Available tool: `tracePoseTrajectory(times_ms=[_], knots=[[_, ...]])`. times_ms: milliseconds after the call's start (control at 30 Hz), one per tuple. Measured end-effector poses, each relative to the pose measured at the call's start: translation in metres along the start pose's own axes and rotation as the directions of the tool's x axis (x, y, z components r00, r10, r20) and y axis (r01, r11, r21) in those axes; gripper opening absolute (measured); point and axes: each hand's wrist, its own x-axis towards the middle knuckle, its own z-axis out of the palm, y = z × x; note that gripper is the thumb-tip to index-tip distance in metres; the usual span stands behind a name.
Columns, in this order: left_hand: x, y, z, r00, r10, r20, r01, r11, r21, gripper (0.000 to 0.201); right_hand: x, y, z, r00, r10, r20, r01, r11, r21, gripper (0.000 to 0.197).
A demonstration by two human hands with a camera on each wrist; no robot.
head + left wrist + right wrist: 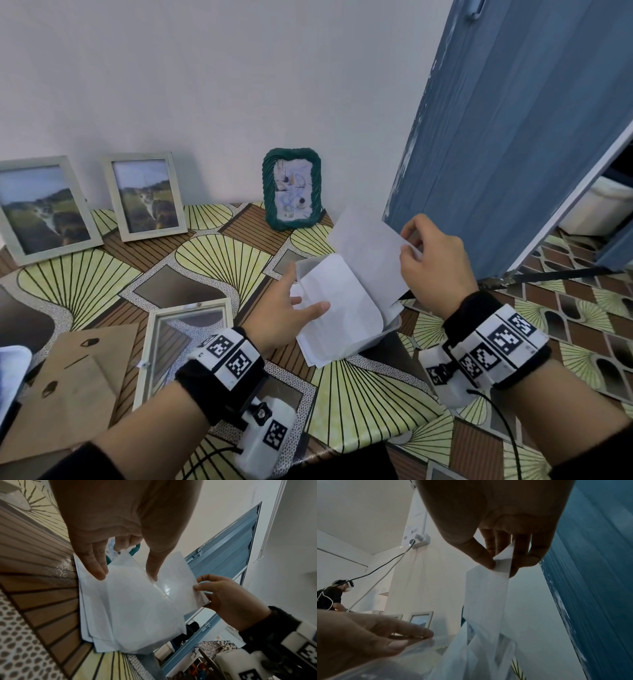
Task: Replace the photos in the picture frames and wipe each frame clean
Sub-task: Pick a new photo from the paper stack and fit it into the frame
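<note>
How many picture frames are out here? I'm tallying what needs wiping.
4: two pale frames leaning on the wall at left, a green frame by the wall, and an opened frame lying flat near the left hand.

A loose stack of white photo sheets, blank backs up, sits in a clear plastic tray at the right edge of the desk. One white sheet is lifted clear, tilted upright above the stack. In front of the person, an empty pale wooden frame lies flat, its brown cardboard backing just to its left. Against the wall stand two pale wooden frames with landscape photos, and a green woven frame holding a pale drawing.
</note>
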Motion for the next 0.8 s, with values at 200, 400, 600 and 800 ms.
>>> tracePoseTrajectory(times_ms=[200,400,600,800], knots=[[-0.002,0.012,-0.017,0.994,-0.016,-0.104,0.009,0.997,-0.076,0.062,-0.004,-0.014,-0.007,0.988,-0.052,-0.143,0.078,0.981,0.179,0.014],[-0.028,0.038,-0.065,0.95,0.067,-0.304,-0.099,0.991,-0.089,0.052,-0.014,-0.036,0.001,0.994,0.103,-0.029,-0.068,0.816,0.575,0.015],[-0.069,0.031,-0.112,0.925,0.109,-0.364,-0.149,0.986,-0.081,0.028,-0.045,-0.06,0.036,0.97,0.112,0.214,-0.234,0.66,0.714,0.015],[-0.111,-0.006,-0.155,0.975,0.113,-0.189,-0.001,0.862,0.506,0.037,-0.072,-0.085,0.079,0.899,0.05,0.434,-0.355,0.665,0.658,0.037]])
